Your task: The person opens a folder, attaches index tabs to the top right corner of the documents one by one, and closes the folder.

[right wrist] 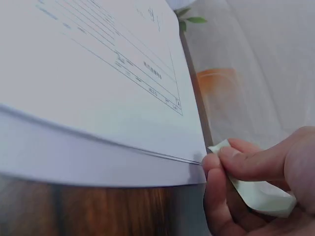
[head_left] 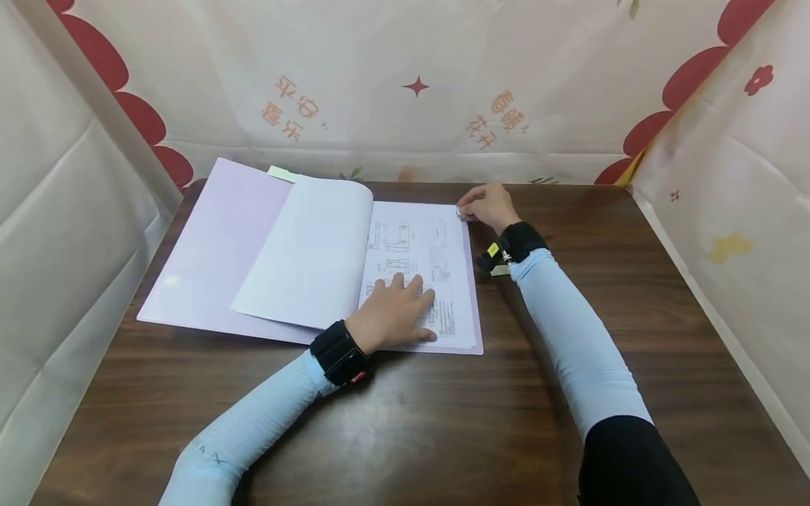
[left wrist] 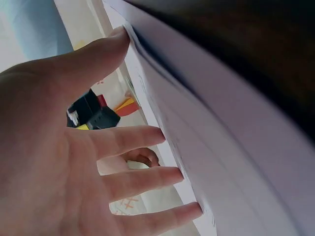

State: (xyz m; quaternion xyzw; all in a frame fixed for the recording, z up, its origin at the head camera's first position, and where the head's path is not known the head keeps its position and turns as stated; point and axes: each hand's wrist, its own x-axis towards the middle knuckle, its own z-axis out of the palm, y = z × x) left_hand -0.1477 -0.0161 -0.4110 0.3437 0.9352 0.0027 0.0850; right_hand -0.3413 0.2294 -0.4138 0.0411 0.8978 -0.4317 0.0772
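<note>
My left hand [head_left: 394, 314] pressed flat on drawing sheet [head_left: 418, 267]; right hand [head_left: 486, 204] pinched sticky note [right wrist: 256, 191] at sheet corner. Next probably: stick it squarely.

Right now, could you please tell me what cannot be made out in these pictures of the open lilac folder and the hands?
- Printed drawing sheet: head view, its text is too small to read, and the left hand covers part of it.
- Pale yellow paper slip: right wrist view, the right hand hides most of it.
- Open lilac plastic folder: left wrist view, blurred and cut off.
</note>
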